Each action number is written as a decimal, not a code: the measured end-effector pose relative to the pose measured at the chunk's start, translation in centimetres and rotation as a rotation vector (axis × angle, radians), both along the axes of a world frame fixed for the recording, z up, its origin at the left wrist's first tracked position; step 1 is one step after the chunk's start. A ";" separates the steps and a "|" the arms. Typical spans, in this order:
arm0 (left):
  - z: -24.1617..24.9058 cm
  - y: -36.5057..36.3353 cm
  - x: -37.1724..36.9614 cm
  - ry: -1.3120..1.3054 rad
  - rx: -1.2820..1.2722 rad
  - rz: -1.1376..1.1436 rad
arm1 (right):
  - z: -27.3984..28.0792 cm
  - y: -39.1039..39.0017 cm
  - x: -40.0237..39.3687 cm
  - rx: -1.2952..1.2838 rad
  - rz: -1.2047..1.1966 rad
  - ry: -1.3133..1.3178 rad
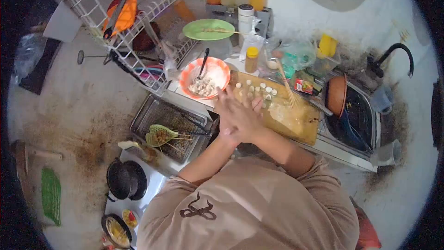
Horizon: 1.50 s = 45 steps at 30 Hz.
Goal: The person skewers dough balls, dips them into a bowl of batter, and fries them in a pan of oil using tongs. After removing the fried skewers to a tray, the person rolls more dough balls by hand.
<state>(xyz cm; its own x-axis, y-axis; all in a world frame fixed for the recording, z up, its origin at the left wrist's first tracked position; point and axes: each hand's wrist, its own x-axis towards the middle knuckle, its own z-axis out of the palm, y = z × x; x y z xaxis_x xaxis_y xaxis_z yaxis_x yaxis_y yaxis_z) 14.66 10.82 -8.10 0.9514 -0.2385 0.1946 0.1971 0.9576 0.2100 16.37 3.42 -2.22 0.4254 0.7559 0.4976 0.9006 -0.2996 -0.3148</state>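
In the head view, the person's two hands are pressed together, palm against palm, above the near edge of a wooden cutting board (296, 120). The right hand (245, 122) lies on top and the left hand (227, 111) is under it, so most of the left one is hidden. The fingers (256, 105) of both hands are laid flat and close against each other; I cannot tell if something is held between the palms.

On the far part of the board lie several small white balls (259, 89), set in loose rows, near the fingertips but not touching them. A bundle of thin wooden skewers (287, 88) lies on the board just to the right of the balls. To the left of the board, just beside it, stands an orange bowl (205, 78) with pale minced filling inside and a dark spoon (203, 64) resting in it.

Behind the bowl is a green plate (208, 29), and a white dish rack (134, 18) stands to the left. A metal wire tray (169, 127) sits below the bowl, with a green skimmer (160, 135) on it. On the right side there is a sink (356, 120), with a brown bowl (336, 95) leaning at its edge. A black pot (126, 179) stands at the lower left on the tabletop.
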 end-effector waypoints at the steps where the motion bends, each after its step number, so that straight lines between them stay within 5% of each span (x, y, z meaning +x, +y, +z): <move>1: 0.4 0.0 0.1 0.008 -0.023 -0.014 | -0.5 -0.5 0.3 0.120 -0.024 0.079; 4: 0.7 0.2 0.7 0.032 -0.147 -0.050 | -1.1 -1.3 -0.6 0.704 -0.099 0.310; 7: 0.1 -0.3 1.7 0.055 -0.041 -0.042 | -3.2 -3.6 -0.6 0.330 -0.233 0.337; 13: 0.3 -1.7 2.7 0.145 0.171 -0.046 | -4.2 -4.8 -1.3 0.215 -0.413 0.351; 19: -0.9 -2.2 3.2 0.113 0.302 -0.049 | -5.0 -4.4 -1.0 0.333 -0.475 0.286; 25: -1.5 -1.6 3.9 0.082 0.158 -0.138 | -5.4 -4.8 0.3 0.291 -0.391 0.294; 31: -2.3 -1.0 4.7 0.293 0.435 -0.076 | -4.3 -5.7 0.6 0.269 -0.419 0.265; 34: -0.7 -2.4 4.2 0.395 0.167 -0.107 | -4.5 -5.2 0.8 0.186 -0.298 0.136; 37: -0.8 -5.0 4.1 0.394 0.002 -0.094 | -6.2 -4.3 1.7 0.368 -0.298 0.022; 38: -0.5 -6.4 4.0 0.286 0.115 0.133 | -6.4 -4.2 1.9 0.428 -0.295 -0.016; 41: -1.3 -7.1 3.7 0.186 0.077 0.195 | -4.0 -5.2 0.1 0.198 -0.254 0.104; 45: 0.4 -3.2 4.9 0.079 -0.141 -0.297 | -0.2 -6.1 -1.5 -0.140 -0.299 0.143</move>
